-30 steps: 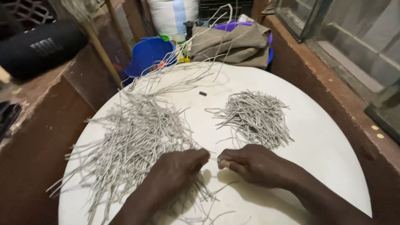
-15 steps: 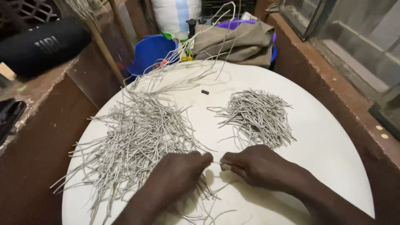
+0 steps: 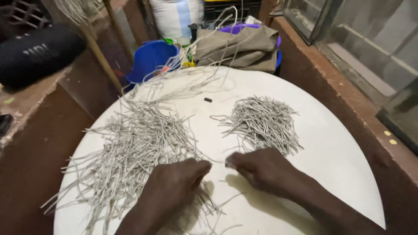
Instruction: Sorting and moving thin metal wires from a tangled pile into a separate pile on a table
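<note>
— Head view has us looking down at a round white table (image 3: 331, 143), and our left hand (image 3: 174, 187) and right hand (image 3: 261, 169) are nearly meeting at its near edge. What step would we say we're in?

— We'd judge it as sorting: one pale grey strand (image 3: 217, 162) seems to run between the two hands, thumb and fingers of each pinched on it, though the strand is too thin to be sure of the grip. Our left hand lies curled over the near edge of the big loose heap of strands (image 3: 130, 152), our right hand just below the smaller, tidier pile (image 3: 263, 122)

— So where does the work sit?

— Between the two heaps, close to us. Longer uncut lengths trail off the far rim toward a blue bucket (image 3: 150, 63) and a folded khaki cloth (image 3: 237, 45); a tiny dark bit (image 3: 208, 99) lies apart on the bare top

— And what would the next move call for?

— We think a clean pull to free this strand from the tangle under our left hand, without dragging neighbours along, and keeping the two piles apart
</note>
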